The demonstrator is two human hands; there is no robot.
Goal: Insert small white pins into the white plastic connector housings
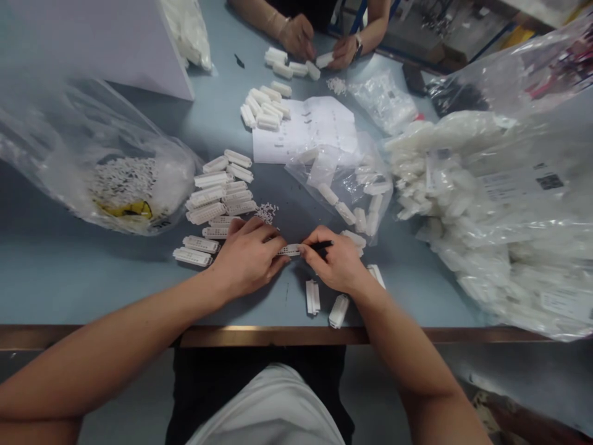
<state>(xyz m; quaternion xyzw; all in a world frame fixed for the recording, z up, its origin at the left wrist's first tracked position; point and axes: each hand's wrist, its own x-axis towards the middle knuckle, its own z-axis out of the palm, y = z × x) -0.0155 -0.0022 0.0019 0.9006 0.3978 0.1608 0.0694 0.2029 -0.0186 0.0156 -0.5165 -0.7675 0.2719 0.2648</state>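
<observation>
My left hand [245, 258] pinches one end of a white perforated plastic connector housing [290, 250], and my right hand [331, 261] holds its other end. A slim black tool [320, 245], perhaps a pen, sits in my right hand's fingers, with its tip at the housing. Left of my left hand lies a loose group of similar housings [217, 194], next to a small heap of tiny white pieces [267, 213]. Two more housings [324, 298] stand apart below my right hand. An open clear plastic bag [343, 185] with white parts lies beyond my hands.
A bulging clear bag of white parts [482, 204] fills the right side, and another bag [99, 164] lies at left. Printed papers [303, 131] and more housings sit on the blue-grey table [92, 284]. Across it, a co-worker's hands [315, 46] handle white parts.
</observation>
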